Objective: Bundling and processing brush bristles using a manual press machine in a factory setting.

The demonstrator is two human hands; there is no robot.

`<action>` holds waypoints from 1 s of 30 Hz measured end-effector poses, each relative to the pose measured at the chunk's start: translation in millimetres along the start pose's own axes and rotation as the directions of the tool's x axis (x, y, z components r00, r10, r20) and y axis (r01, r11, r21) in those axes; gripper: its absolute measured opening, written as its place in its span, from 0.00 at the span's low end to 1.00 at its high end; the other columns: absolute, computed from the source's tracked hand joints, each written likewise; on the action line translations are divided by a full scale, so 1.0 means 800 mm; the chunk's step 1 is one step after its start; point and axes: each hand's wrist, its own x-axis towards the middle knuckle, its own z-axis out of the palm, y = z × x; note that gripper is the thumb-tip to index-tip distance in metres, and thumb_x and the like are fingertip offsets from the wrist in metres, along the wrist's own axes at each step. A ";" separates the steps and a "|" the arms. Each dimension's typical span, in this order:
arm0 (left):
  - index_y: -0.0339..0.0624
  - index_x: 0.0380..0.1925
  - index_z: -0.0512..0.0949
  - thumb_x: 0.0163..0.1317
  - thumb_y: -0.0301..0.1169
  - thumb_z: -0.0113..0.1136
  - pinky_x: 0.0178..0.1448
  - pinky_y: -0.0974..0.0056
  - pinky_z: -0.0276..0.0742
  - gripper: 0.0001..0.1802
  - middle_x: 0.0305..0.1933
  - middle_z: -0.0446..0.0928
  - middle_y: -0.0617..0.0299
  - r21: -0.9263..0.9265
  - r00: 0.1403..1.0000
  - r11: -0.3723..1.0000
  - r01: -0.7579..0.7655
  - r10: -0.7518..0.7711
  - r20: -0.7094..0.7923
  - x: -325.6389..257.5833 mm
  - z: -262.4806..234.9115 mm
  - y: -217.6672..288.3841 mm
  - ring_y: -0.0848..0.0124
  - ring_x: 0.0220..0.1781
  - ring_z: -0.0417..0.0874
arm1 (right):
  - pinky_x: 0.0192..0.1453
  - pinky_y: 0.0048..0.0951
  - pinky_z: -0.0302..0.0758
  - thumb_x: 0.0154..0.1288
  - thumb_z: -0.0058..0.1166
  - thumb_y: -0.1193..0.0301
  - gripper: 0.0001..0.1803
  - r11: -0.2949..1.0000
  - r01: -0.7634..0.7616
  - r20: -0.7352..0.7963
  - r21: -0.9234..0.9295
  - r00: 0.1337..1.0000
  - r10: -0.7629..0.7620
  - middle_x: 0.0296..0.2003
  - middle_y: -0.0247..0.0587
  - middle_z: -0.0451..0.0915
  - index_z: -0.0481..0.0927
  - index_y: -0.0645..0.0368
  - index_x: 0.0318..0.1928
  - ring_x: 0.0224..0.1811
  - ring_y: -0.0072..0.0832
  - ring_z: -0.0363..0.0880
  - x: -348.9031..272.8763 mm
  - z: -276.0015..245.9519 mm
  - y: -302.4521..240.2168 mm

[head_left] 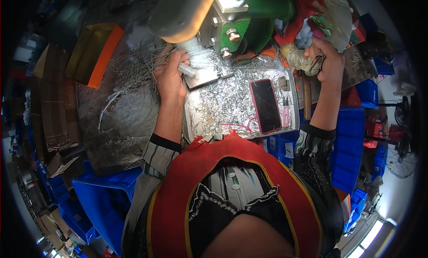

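Note:
My left hand point(170, 77) is by the metal block point(207, 76) under the green machine point(252, 33), its fingers curled together. Shiny coil springs point(186, 70) lie against its fingertips; exactly what the fingers pinch is hidden. Just left of that hand spreads a loose heap of thin straight wires point(133, 59), some passing behind it. On the right, my right hand point(329, 61) is wrapped round a lever handle point(299, 59) bound in pale, worn cloth. A rounded grey lamp-like part point(183, 15) overhangs the left fingers.
A pale tray point(189, 119) strewn with metal clippings holds a phone point(266, 106) and pink-handled small tool point(286, 113). A wooden stick point(307, 97) stands beside it. An orange box point(104, 57) sits at the far left. Blue bins point(347, 142) flank the bench.

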 end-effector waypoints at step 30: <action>0.33 0.39 0.71 0.54 0.21 0.56 0.33 0.68 0.76 0.12 0.33 0.76 0.53 -0.053 0.986 0.997 -0.048 0.039 -0.160 0.005 0.007 0.002 0.70 0.29 0.76 | 0.22 0.26 0.65 0.48 0.53 0.74 0.08 0.999 -0.010 0.128 0.035 0.992 0.005 0.12 0.41 0.70 0.73 0.65 0.17 0.14 0.27 0.68 0.008 -0.006 -0.007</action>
